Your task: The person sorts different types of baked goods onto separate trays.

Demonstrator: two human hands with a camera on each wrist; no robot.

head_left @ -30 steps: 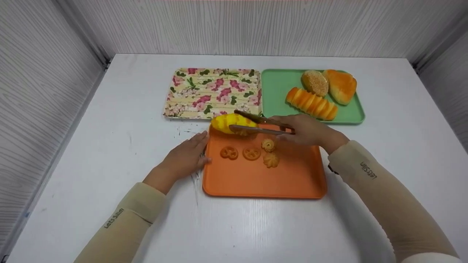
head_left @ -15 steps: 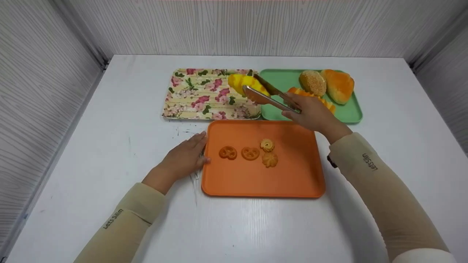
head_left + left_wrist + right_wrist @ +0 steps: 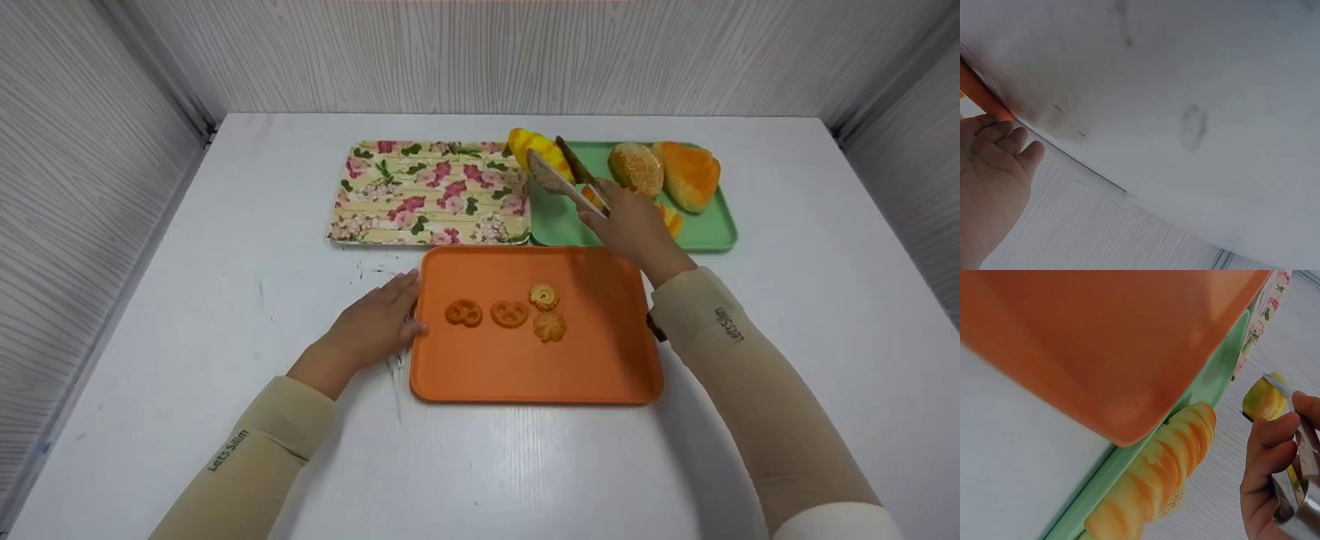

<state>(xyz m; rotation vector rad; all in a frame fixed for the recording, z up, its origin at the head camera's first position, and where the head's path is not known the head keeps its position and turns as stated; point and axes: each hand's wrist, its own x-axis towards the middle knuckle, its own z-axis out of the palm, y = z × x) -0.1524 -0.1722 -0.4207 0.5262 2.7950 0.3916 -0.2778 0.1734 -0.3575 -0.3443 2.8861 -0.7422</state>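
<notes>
My right hand (image 3: 634,223) grips metal tongs (image 3: 559,180), whose ends pinch a yellow bread roll (image 3: 534,148). In the head view the roll overlaps the left end of the green tray (image 3: 724,236), close to the floral tray. The right wrist view shows curled fingers (image 3: 1275,455) on the tongs and the yellow roll (image 3: 1264,402) beyond them. At the left edge of the orange tray (image 3: 525,379), my left hand (image 3: 367,326) lies with extended fingers touching the rim. Its fingertips meet the tray's orange side (image 3: 988,101) in the left wrist view.
Two pretzel-shaped cookies (image 3: 464,313) and two flower-shaped cookies (image 3: 550,326) lie on the orange tray. The green tray bears a sesame bun (image 3: 636,169), a golden triangular bread (image 3: 688,176) and a ridged loaf (image 3: 1157,467). A floral tray (image 3: 431,191) stands at the back left.
My right hand has lifted the yellow roll with the tongs from the orange tray's back left, past the floral tray, to the green tray's left end. The left hand stays put.
</notes>
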